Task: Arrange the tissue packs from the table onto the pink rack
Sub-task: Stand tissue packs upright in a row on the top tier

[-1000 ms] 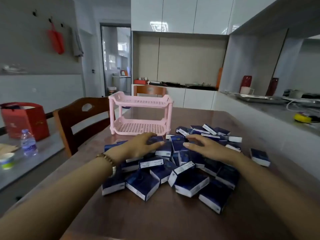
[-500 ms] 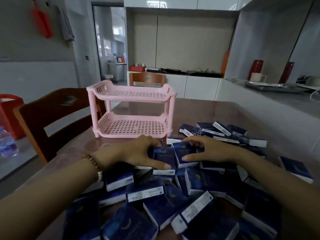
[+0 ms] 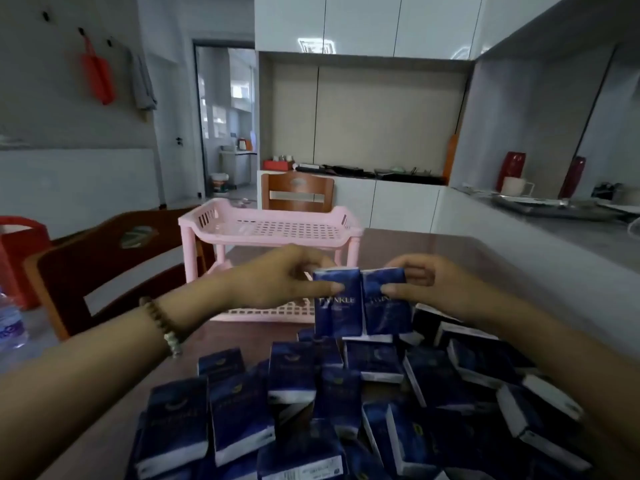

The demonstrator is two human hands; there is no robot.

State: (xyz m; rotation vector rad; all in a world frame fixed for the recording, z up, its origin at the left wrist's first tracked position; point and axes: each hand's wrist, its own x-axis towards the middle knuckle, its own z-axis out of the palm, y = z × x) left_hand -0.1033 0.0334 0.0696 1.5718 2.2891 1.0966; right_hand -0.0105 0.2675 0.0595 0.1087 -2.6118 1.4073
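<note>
Head view shows you holding two blue tissue packs side by side just in front of the pink rack [image 3: 207,220], level with the gap between its two tiers. Your left hand [image 3: 277,278] pinches the left pack [image 3: 337,310] near its upper edge, thumb on the printed face toward you and the other fingers [image 3: 311,263] curled behind. Your right hand [image 3: 426,282] clamps the right pack [image 3: 388,306] the same way. Both packs stand upright and touch along their inner edges, which looks like deliberate squaring-up: held as a pair, they can go onto a tier as one neat row. Gripping high also leaves their lower ends free to land first on the mesh. Neither the top tier [image 3: 270,241] nor the bottom tier [image 3: 266,311] shows any packs, though your hands hide part of the bottom one. A pile of tissue packs [image 3: 346,393] lies heaped at all angles on the bench [image 3: 433,251] on your side of the rack, so nearly the whole task looks to be ahead. By height, the bottom tier seems the nearer target, so mind the top tier's front rim if you go under it. A wooden chair [image 3: 114,251] stands just left of the rack.
</note>
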